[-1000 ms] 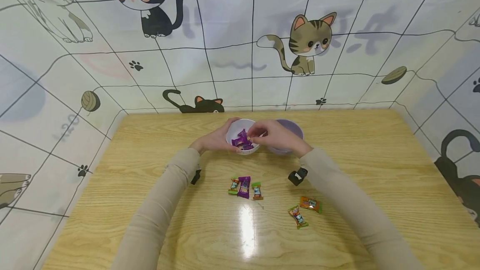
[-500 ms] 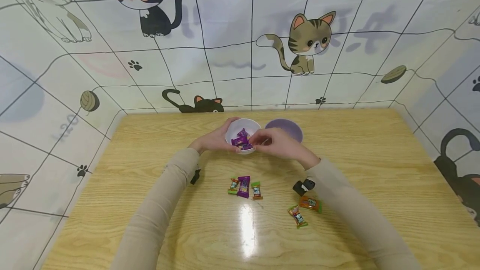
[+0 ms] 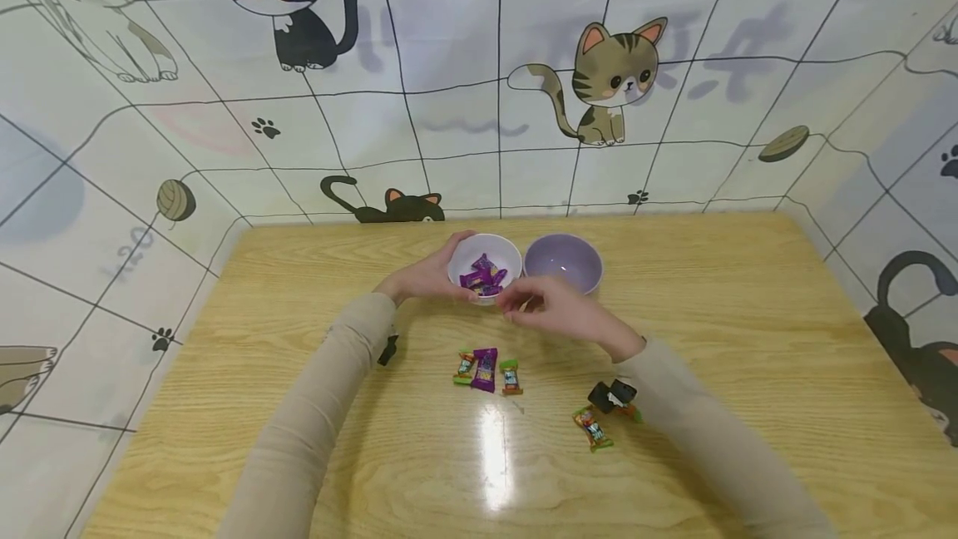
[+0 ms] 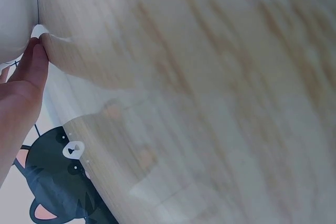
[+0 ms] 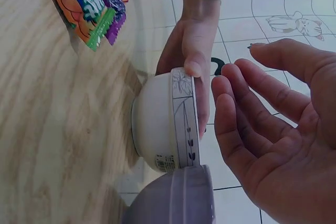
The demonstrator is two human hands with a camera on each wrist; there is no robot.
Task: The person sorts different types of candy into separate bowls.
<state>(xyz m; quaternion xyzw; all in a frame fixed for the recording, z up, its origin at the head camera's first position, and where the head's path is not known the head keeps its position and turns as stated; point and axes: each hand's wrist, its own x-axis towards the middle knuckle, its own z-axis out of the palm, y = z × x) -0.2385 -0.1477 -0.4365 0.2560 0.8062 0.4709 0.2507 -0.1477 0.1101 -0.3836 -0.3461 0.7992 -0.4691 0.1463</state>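
My left hand (image 3: 430,277) grips the side of a white bowl (image 3: 497,244), thumb at its near rim; a line pattern shows on the bowl's outside (image 5: 152,114) in the right wrist view. Several purple-wrapped candies (image 3: 482,277) lie inside. Just off the bowl's near right side hovers my right hand (image 3: 557,306), its fingers loosely bent with nothing between them and the thumb. A purple bowl (image 3: 561,256) stands close against the white one on the right, partly behind the right hand. The left wrist view shows only part of the left hand (image 4: 26,87) at the bowl.
In front of the bowls lie a purple candy (image 3: 485,369) and two orange-and-green candies, one left (image 3: 464,367) and one right (image 3: 511,378). Nearer me is another orange-green candy (image 3: 593,429); one beside it is mostly hidden under the right wrist camera (image 3: 612,395). A cat-print backdrop (image 3: 449,131) borders the wooden table.
My right hand has come out of the white bowl and drawn back toward me, its fingers letting go of a candy there. The left hand stays on the bowl.
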